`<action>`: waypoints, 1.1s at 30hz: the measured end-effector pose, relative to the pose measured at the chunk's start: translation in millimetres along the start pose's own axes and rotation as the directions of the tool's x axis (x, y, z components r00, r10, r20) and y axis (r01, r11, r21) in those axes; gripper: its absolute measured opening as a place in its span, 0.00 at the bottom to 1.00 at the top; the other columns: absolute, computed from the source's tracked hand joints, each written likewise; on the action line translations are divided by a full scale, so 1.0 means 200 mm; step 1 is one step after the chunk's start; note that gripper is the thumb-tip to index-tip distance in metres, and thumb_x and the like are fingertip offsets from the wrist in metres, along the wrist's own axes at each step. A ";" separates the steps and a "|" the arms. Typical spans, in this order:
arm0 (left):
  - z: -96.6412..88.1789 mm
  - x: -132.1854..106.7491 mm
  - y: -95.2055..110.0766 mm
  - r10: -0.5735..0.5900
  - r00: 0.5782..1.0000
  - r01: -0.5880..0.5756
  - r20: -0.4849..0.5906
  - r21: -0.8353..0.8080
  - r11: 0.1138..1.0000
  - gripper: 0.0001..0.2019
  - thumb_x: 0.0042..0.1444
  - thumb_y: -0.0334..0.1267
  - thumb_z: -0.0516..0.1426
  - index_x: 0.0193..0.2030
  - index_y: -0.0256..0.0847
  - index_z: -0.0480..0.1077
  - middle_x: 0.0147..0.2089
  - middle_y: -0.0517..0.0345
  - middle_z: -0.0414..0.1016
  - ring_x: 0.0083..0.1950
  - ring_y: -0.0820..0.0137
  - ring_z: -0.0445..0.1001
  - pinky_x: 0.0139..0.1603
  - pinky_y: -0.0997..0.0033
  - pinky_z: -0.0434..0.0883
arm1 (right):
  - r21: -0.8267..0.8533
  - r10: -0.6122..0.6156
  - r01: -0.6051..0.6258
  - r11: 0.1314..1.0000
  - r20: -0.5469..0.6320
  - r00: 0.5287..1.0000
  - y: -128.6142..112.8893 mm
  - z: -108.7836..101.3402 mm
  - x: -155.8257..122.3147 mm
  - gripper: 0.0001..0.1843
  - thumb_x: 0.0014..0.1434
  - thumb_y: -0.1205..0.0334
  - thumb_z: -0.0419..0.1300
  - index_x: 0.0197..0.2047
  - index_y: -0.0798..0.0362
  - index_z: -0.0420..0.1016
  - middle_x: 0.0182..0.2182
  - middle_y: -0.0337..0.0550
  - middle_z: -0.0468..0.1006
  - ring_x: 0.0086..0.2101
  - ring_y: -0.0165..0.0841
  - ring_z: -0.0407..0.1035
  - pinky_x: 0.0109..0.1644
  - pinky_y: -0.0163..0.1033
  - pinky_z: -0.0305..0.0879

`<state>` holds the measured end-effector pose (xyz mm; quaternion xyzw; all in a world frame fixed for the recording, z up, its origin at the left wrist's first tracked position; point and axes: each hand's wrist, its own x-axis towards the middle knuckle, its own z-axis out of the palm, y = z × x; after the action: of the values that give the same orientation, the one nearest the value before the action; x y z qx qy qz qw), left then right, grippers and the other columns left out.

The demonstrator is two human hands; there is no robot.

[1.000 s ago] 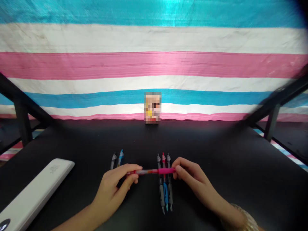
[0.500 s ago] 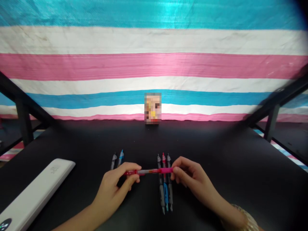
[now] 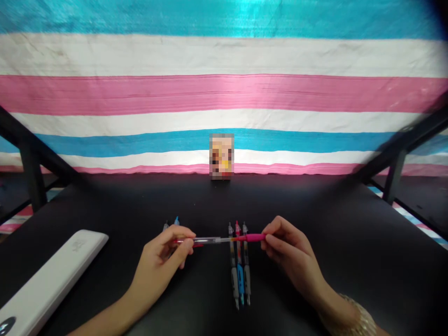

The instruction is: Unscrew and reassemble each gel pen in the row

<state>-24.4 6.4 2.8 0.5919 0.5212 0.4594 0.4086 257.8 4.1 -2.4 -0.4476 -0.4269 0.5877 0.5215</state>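
My left hand [image 3: 163, 256] pinches the clear barrel [image 3: 207, 241] of a pen between thumb and fingers. Between finger and thumb, my right hand [image 3: 292, 252] grips the same pen's pink grip section [image 3: 256, 237]. The two parts are drawn apart, with the thin refill [image 3: 234, 239] showing between them. Below the pen lie three retractable pens side by side: a grey one [image 3: 234, 282], one with a blue grip [image 3: 240, 279] and another grey one [image 3: 247, 280]. A blue-tipped pen [image 3: 177, 220] and a grey-clipped pen [image 3: 165, 226] are mostly hidden behind my left hand.
A white power bank [image 3: 59, 275] lies at the left of the black table [image 3: 297, 200]. A small blurred box [image 3: 221, 156] stands at the back edge before a striped sheet [image 3: 140, 93]. Black frame bars [image 3: 392, 172] rise at both sides.
My right hand has moved right and slightly up with the pink grip section, opening a gap from the barrel and exposing the refill. My left hand has shifted slightly left and up.
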 end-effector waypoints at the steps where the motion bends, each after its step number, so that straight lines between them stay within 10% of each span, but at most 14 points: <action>1: 0.00 0.00 -0.01 -0.003 1.000 0.003 -0.013 -0.006 1.000 0.05 0.60 0.39 0.61 0.38 0.41 0.77 0.25 0.63 0.75 0.21 0.76 0.70 0.23 0.79 0.70 | 0.001 -0.004 0.004 1.000 -0.018 1.000 0.00 0.00 0.00 0.10 0.57 0.60 0.68 0.32 0.53 0.72 0.23 0.36 0.75 0.23 0.25 0.61 0.24 0.29 0.53; 33: -0.01 0.00 0.02 -0.024 1.000 0.024 0.016 -0.008 1.000 0.05 0.59 0.39 0.61 0.37 0.40 0.77 0.24 0.62 0.75 0.21 0.75 0.69 0.22 0.79 0.69 | -0.130 -0.113 0.111 0.985 -0.011 0.993 -0.01 -0.01 -0.02 0.09 0.61 0.58 0.66 0.34 0.50 0.71 0.27 0.37 0.74 0.26 0.29 0.63 0.27 0.33 0.58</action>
<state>-24.6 6.3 6.4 0.5875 0.5232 0.4518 0.4206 260.2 0.0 -1.1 -0.4609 -0.4839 0.5245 0.5276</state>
